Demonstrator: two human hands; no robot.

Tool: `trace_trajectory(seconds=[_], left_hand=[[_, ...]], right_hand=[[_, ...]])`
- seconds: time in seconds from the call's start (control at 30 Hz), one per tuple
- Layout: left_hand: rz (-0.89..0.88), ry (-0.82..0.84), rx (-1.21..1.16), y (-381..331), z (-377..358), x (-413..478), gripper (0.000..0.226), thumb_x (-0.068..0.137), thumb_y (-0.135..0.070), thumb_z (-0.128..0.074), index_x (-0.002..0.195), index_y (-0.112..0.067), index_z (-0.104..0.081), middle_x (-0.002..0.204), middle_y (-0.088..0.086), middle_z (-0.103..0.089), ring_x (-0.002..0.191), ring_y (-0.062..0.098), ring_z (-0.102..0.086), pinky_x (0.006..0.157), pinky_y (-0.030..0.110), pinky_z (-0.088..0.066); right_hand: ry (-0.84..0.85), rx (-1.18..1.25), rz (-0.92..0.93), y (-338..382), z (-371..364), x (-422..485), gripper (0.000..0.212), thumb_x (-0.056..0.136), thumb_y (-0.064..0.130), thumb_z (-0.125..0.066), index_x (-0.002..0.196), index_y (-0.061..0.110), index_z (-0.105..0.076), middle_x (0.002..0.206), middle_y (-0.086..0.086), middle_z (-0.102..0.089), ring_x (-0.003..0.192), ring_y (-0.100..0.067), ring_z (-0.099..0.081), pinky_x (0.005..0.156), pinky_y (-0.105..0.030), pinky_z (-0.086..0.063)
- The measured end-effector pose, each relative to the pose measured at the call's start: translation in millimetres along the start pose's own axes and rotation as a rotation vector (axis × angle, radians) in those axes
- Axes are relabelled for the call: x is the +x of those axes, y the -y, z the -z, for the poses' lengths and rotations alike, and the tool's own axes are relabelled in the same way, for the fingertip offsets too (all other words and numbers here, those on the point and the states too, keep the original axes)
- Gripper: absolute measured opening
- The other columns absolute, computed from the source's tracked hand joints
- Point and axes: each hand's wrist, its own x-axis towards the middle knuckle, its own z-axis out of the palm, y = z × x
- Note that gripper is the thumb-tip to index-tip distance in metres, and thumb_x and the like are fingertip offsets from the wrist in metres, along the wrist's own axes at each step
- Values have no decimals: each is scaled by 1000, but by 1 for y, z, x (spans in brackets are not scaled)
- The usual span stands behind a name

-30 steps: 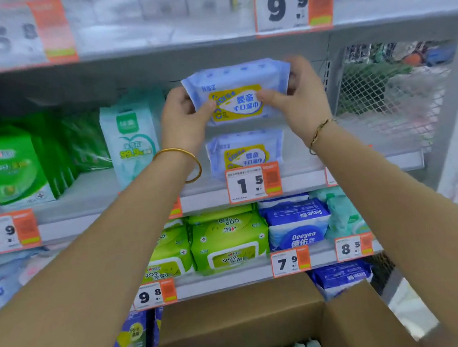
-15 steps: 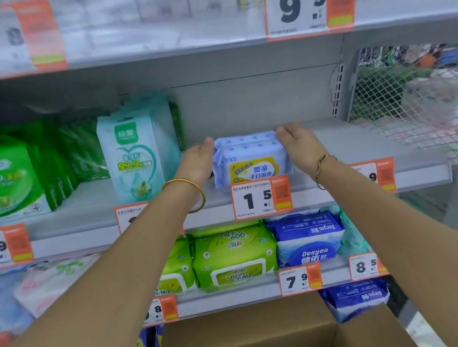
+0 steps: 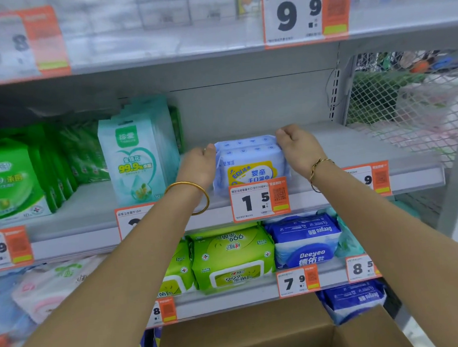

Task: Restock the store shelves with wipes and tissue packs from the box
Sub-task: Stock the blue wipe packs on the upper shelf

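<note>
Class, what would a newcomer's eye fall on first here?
The left hand and right hand flank a stack of light-blue wipes packs at the centre of the middle shelf. The big 9.9 price tag stands out at the top, right of centre. An open cardboard box sits at the bottom.

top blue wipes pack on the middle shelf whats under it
Under the top pack lies a matching blue pack on the shelf. The price tag covers that pack's lower front, hiding its base.

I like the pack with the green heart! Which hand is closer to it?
Left. The left hand holds the left end of the blue wipes stack, just right of the heart pack; the right hand holds its far end.
</note>
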Motion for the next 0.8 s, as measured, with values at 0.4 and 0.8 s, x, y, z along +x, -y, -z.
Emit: trace_trajectory(seconds=[0.4,0.8], left_hand=[[-460,-331,-383,75,-14,-133,26,91,-4,-40,112,-15,-50,109,2,-55,98,13,-57,86,19,-45],[240,906,621,306,-104,-196,50,94,-26,-46,142,-25,-32,139,15,-41,116,31,-53,98,40,-47]], right_hand=[[-338,-15,469,-25,-20,-151,26,87,10,-44,108,0,-57,103,-13,-57,91,-31,-56,80,-37,-46],[795,-217,-279,-146,-168,-297,38,97,23,-45,134,15,-42,136,-7,-44,116,-22,-52,96,-31,-43]])
